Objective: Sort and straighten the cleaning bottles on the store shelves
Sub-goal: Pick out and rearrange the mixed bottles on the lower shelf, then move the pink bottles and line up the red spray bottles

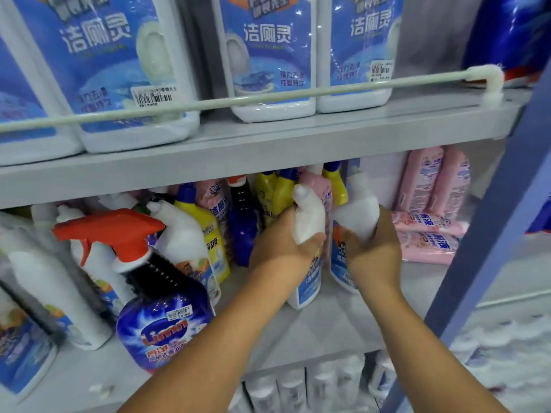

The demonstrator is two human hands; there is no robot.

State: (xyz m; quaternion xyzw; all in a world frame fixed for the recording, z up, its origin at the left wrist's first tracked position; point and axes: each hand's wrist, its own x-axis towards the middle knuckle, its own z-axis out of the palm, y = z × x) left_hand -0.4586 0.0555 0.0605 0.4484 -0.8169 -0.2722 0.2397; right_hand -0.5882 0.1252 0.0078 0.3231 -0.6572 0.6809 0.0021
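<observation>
Head view: both hands reach into the middle shelf (298,329), just right of centre. The left hand (283,245) is curled round the neck of a white bottle (308,222), thumb and fingers wrapped about it, the angled cap poking up at 11 o'clock from the fist. The right hand (372,248) grips a second white bottle (359,210) in the same way, fingers closed round its shoulder. The two bottles stand just beside each other, their blue labels showing below the hands and their bases on or close to the shelf board; I cannot tell whether they are lifted.

At 12 o'clock from the hands a row of yellow bottles (280,192) stands upright at the back. At 3 o'clock lie pink refill packs (429,234), some flat, some propped up. At 8 o'clock a spray bottle with a red trigger (143,278) leans forward, and further white bottles (185,242) around it tilt at odd angles. On the upper shelf, at 12 o'clock, big toilet cleaner jugs (268,55) stand in line behind a rail (268,96).

My judgement: the pair in hand is being set straight, the right side looks partly ordered, and the leaning mix at 8 o'clock is still to sort
</observation>
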